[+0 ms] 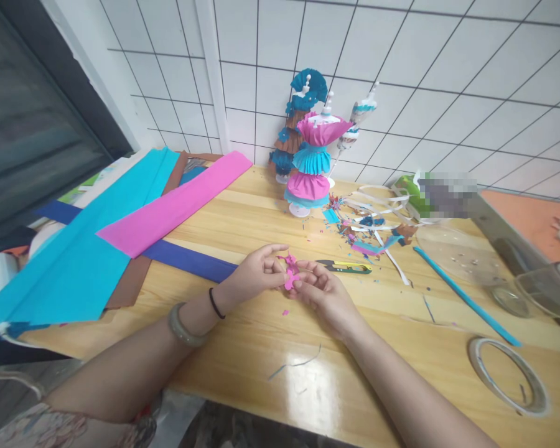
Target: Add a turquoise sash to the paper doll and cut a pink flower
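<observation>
My left hand [256,272] and my right hand [318,290] meet over the wooden table [242,348], both pinching a small pink crepe paper piece [290,271] between their fingertips. The piece is crumpled and partly hidden by my fingers. A tiny pink scrap [285,312] lies on the table just below my hands. Small green-and-yellow snips [345,267] lie right behind my right hand.
Sheets of turquoise [74,261], pink [172,205], blue [186,258] and brown crepe paper lie at the left. Crepe paper dolls [310,162] stand at the back by the tiled wall. Paper scraps [368,227], a turquoise stick [466,298], a tape ring [508,373] and clear containers [541,292] fill the right.
</observation>
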A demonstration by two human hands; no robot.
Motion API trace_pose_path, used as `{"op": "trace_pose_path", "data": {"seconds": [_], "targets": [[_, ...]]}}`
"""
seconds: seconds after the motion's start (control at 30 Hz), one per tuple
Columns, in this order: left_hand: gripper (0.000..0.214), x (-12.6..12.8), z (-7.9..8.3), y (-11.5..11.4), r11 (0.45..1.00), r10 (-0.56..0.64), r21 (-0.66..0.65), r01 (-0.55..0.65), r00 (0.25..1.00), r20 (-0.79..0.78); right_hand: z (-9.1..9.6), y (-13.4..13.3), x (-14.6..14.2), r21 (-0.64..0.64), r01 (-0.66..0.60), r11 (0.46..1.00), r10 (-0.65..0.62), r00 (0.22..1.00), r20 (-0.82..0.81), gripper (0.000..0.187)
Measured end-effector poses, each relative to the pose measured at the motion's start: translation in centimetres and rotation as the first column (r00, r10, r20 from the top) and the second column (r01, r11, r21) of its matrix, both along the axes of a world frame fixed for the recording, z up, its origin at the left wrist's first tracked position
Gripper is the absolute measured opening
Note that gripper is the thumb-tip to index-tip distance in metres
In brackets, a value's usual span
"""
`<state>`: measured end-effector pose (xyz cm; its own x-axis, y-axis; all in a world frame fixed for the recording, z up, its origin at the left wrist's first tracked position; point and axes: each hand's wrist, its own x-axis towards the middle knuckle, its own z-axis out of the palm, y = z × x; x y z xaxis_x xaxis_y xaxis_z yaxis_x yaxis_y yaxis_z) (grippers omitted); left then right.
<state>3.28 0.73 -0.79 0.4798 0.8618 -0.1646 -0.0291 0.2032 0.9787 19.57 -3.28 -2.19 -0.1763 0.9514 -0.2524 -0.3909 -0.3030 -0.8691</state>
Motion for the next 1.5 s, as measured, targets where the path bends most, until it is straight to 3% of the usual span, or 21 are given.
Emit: {"op": "trace_pose_path", "data": {"seconds": [0.27, 0.57, 0.67, 0.8, 0.93, 1.07, 1.2, 1.3, 1.5], "targets": [[0.067, 0.1, -0.7, -0.1, 0.997, -0.077, -0.026, 0.078, 0.996, 0.034, 0.0, 0.3, 0.1, 0.016, 0.063, 0.998, -0.062, 0.998, -0.012, 0.042], [0.073, 0.0, -0.8, -0.1, 0.998, -0.067, -0.011, 0.068, 0.997, 0.028, 0.3, 1.1, 0.9, -0.029, 0.194, 0.981, -0.195, 0.977, -0.089, 0.045], [0.073, 0.1, -0.7, -0.1, 0.999, -0.039, 0.014, 0.039, 0.999, -0.007, 0.6, 2.2, 2.7, -0.018, 0.327, 0.945, -0.327, 0.937, -0.125, 0.044], [0.068, 0.3, -0.7, 0.1, 0.999, -0.007, 0.035, 0.011, 0.996, -0.088, 0.8, 4.1, 6.5, 0.017, 0.517, 0.856, -0.508, 0.847, -0.154, 0.042], [0.058, 0.5, -0.9, 0.5, 0.999, -0.014, 0.029, 0.019, 0.986, -0.169, 0.7, 5.1, 9.0, 0.047, 0.603, 0.796, -0.590, 0.792, -0.158, 0.042], [0.049, 1.8, -0.6, 0.6, 0.999, -0.005, 0.052, 0.013, 0.987, -0.159, 0.6, 4.9, 8.3, 0.087, 0.545, 0.834, -0.533, 0.836, -0.133, 0.041], [0.055, 3.9, 1.1, 0.5, 0.993, 0.077, 0.101, -0.066, 0.991, -0.112, 0.6, 4.1, 6.2, 0.147, 0.392, 0.908, -0.382, 0.919, -0.094, 0.042], [0.052, 5.0, 2.1, 0.5, 0.998, 0.042, 0.057, -0.036, 0.993, -0.107, 0.6, 3.6, 5.1, 0.195, 0.288, 0.938, -0.280, 0.957, -0.070, 0.044], [0.036, 5.7, 1.3, 0.5, 0.992, 0.128, 0.003, -0.128, 0.991, -0.038, 0.2, 3.3, 4.5, 0.236, 0.203, 0.950, -0.196, 0.979, -0.052, 0.042]]}}
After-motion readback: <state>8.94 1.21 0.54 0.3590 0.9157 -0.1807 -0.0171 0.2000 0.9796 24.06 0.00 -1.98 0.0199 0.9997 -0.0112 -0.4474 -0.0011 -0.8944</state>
